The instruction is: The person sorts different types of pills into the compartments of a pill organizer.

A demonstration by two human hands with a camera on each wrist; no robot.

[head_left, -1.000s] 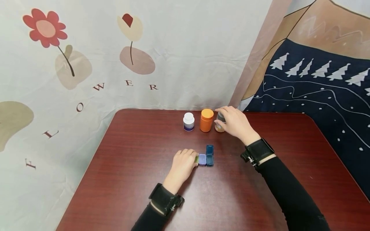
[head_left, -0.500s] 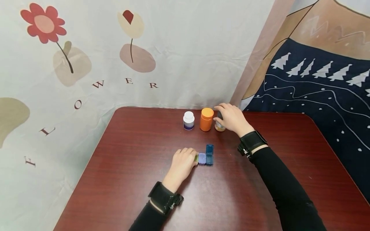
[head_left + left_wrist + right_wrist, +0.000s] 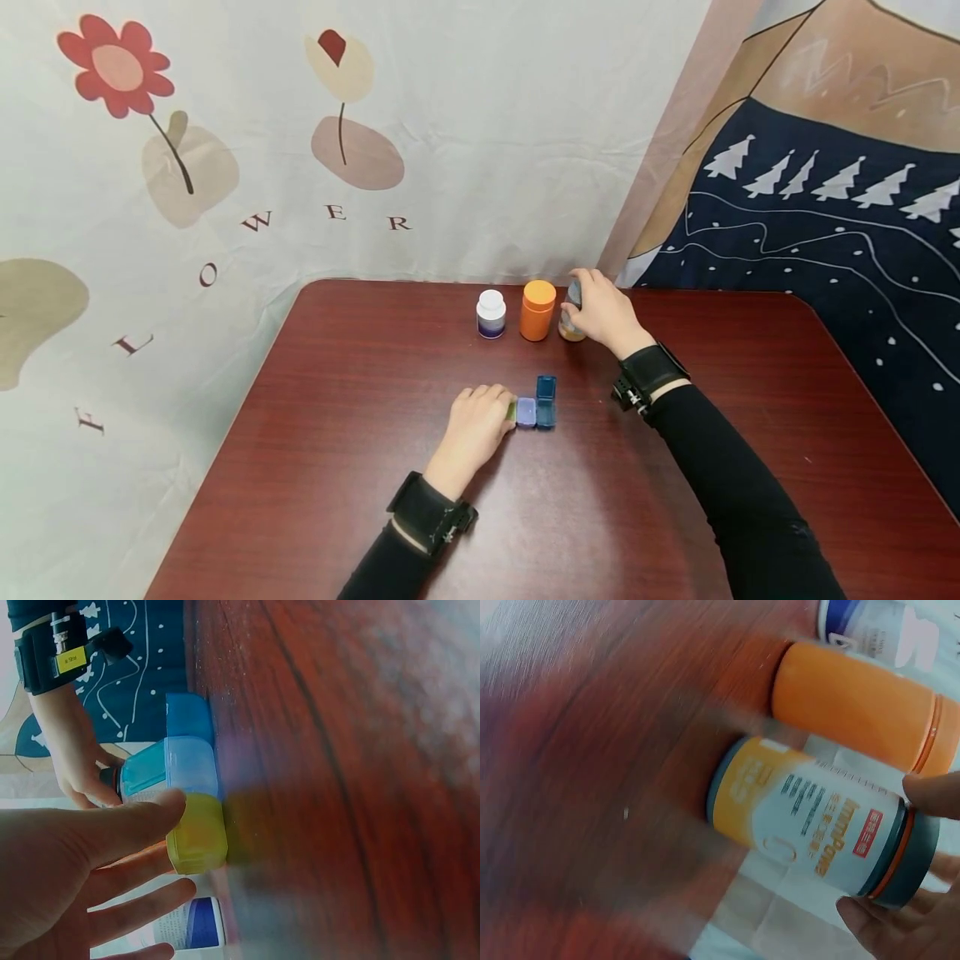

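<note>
My left hand (image 3: 474,425) pinches the yellow-green end of a small pill box (image 3: 527,412) on the table. In the left wrist view the thumb lies along the yellow compartment (image 3: 198,836), beside a light blue and a dark blue one. A flap-like lid (image 3: 546,386) stands open at the dark blue end. Farther back, my right hand (image 3: 606,315) grips the dark cap (image 3: 911,859) of a supplement bottle (image 3: 802,817), thumb on one side and fingers on the other. The bottle's label is white and yellow-orange.
Left of the gripped bottle stands an orange bottle (image 3: 536,317) with a lighter orange cap. Beyond it is a white bottle (image 3: 491,313) with a purple-blue base. The reddish-brown table (image 3: 352,400) ends at a printed cloth (image 3: 480,150) behind the bottles.
My right hand's fingers have closed in around the bottle's cap from a wider spread, and its wrist has shifted slightly left. The left hand stays on the pill box.
</note>
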